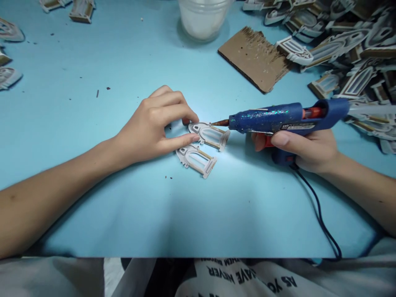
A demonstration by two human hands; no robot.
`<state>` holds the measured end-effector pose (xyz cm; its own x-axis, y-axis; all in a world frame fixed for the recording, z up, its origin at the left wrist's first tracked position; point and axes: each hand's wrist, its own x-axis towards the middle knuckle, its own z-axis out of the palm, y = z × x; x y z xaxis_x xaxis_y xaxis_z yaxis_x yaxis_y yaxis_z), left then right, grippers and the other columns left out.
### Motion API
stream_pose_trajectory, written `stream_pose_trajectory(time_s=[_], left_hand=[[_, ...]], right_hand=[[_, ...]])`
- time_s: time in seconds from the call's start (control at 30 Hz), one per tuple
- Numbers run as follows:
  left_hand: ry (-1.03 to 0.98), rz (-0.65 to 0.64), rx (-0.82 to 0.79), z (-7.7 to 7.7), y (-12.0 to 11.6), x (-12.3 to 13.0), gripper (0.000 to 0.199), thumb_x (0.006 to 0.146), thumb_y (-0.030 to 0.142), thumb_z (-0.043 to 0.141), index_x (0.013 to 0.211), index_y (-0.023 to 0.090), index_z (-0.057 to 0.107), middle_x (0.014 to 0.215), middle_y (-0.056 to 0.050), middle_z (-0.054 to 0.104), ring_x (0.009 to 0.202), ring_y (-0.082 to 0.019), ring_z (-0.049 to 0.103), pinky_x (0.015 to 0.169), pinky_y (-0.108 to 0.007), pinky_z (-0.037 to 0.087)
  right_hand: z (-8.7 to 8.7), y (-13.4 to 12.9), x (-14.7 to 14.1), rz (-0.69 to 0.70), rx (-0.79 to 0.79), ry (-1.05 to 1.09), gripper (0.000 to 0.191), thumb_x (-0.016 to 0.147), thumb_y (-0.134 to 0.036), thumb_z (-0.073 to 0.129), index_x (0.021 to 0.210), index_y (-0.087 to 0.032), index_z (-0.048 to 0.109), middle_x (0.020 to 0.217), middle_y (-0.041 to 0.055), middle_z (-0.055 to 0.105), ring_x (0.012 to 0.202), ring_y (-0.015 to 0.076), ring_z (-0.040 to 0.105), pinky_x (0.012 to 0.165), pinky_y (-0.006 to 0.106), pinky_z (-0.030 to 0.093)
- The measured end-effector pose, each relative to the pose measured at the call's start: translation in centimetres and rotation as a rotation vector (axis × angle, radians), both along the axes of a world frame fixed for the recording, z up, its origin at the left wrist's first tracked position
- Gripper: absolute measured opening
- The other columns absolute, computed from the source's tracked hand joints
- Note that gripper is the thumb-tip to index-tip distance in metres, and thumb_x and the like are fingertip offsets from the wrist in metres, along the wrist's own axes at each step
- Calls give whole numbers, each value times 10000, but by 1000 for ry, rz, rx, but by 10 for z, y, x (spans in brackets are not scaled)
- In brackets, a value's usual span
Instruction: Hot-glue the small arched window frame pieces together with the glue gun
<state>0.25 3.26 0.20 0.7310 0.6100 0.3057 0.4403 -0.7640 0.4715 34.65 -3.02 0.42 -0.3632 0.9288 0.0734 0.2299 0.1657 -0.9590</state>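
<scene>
Two small white arched window-shaped pieces lie side by side on the blue table, the upper piece [213,137] and the lower piece [199,161]. My left hand [162,123] grips the arched end of the upper piece between thumb and fingers. In my right hand [312,149] is a blue glue gun [269,119], its red trigger under my fingers. The gun's brown nozzle points left, with its tip at the upper edge of the upper piece, near my left fingertips.
A torn cardboard piece [255,60] lies beyond the glue gun, beside a clear container [204,18]. Many similar pieces [359,80] are heaped at the back right; several lie far left. The black cord [318,206] runs to the table's front edge [154,256].
</scene>
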Motion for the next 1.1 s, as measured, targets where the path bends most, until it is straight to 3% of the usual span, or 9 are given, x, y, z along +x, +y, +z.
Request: stream_pose_trajectory(time_s=[0.17,0.33,0.57,0.73,1.1], left_hand=[[-11,3,47,0,-2,0,286,1068,573,721,1139,305,793,1043,-46,796,981,-224,684,912,-445,557],[-4,-5,2,1,-1,-1,337,1044,628,734,1123,306,794,1041,-58,787,977,-241,669,937,-481,554],[-5,-3,54,1,-2,-1,283,1076,572,720,1144,305,782,1049,-34,792,984,-208,675,908,-429,546],[5,-15,6,1,0,-1,384,1032,680,735,1133,314,795,1046,-59,799,973,-234,665,905,-468,545],[-2,-36,111,0,-1,-3,345,1072,588,734,1162,262,797,1057,-32,791,979,-185,661,906,-401,549]], right_hand=[[0,-1,-1,9,18,-5,469,988,-689,840,843,-243,853,754,33,786,653,169,684,571,286,519],[1,0,-3,23,22,21,455,989,-690,839,859,-254,847,777,32,783,688,173,698,626,296,543],[1,1,-3,18,23,5,465,993,-701,830,855,-258,846,760,29,783,651,171,679,586,298,511],[2,1,-3,25,28,17,445,991,-689,839,866,-262,850,785,34,799,692,188,707,637,317,538],[-1,-1,-1,15,30,16,458,997,-691,834,879,-249,855,778,18,792,658,152,691,569,262,523]])
